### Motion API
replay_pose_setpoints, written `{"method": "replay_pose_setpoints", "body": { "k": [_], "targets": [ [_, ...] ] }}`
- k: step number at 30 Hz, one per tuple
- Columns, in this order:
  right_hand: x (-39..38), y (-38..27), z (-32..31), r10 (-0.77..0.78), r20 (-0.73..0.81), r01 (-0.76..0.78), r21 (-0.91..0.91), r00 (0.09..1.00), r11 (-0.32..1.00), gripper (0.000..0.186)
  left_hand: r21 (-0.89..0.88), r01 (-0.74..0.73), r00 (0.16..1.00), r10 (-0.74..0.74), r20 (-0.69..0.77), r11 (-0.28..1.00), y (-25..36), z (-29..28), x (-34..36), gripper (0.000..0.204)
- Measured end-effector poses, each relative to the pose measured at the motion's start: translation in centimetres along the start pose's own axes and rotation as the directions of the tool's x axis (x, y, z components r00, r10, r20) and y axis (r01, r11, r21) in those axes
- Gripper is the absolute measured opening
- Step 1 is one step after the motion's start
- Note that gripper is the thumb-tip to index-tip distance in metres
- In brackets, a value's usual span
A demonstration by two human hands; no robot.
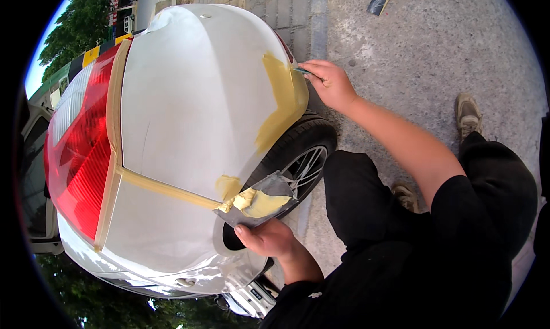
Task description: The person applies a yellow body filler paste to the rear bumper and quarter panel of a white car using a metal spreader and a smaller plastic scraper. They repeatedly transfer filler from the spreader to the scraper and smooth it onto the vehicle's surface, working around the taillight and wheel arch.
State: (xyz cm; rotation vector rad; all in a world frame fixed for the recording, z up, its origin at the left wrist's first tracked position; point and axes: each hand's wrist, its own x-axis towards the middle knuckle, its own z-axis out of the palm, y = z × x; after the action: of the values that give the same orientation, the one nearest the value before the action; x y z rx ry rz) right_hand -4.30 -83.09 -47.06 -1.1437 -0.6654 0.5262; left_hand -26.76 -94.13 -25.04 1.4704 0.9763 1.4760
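My left hand [268, 238] grips the lower edge of a dark flat mixing board [229, 215]. A pale yellow mound of filler putty [245, 198] and a smear of it lie on the board. My right hand [329, 85] pinches a thin, dark-greenish putty spreader [301, 71], most of it hidden by the fingers. Its edge meets the bumper corner of a white car [189, 100], beside a broad yellow patch of spread putty [281, 97]. A smaller yellow patch [228, 186] sits on the panel near the board.
Tan masking tape [166, 187] runs along the panel seam and beside the red tail light [89, 168]. The wheel [306, 168] is just beyond the board, close to my knee. A dark rectangular piece [379, 1] lies on the concrete ground [412, 60] at the top.
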Motion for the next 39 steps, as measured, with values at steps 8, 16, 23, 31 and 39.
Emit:
{"method": "replay_pose_setpoints", "body": {
  "k": [8, 16, 23, 31, 39],
  "targets": [
    [-3.9, -0.5, 0.7, -0.125, 0.163, 0.15, -0.151, 0.979, 0.977, 0.036, 0.004, 0.013, 1.0, -0.013, 0.012, 1.0, -0.1, -0.3, 0.0, 0.051],
    [-1.2, -0.2, -0.3, -0.072, 0.06, 0.081, -0.17, 0.996, 0.982, 0.028, 0.008, 0.02, 0.999, -0.02, -0.049, 1.0, -0.4, 0.5, 0.2, 0.048],
    [-3.4, -0.2, 1.4, -0.066, 0.053, 0.073, -0.157, 0.996, 0.985, 0.031, 0.018, 0.006, 0.999, -0.006, -0.045, 1.0, 0.0, 0.2, 0.3, 0.049],
    [-5.0, 0.4, -0.4, 0.049, 0.173, -0.037, -0.074, 0.984, 0.997, 0.028, -0.007, 0.037, 0.999, -0.037, -0.012, 0.999, -0.5, 0.5, 0.5, 0.052],
    [-0.4, 3.5, 0.0, 0.467, 0.025, -0.467, -0.015, 0.884, 0.884, 0.024, 0.036, 0.026, 1.0, -0.026, -0.011, 0.999, -0.2, 0.7, 0.3, 0.053]
  ]
}}
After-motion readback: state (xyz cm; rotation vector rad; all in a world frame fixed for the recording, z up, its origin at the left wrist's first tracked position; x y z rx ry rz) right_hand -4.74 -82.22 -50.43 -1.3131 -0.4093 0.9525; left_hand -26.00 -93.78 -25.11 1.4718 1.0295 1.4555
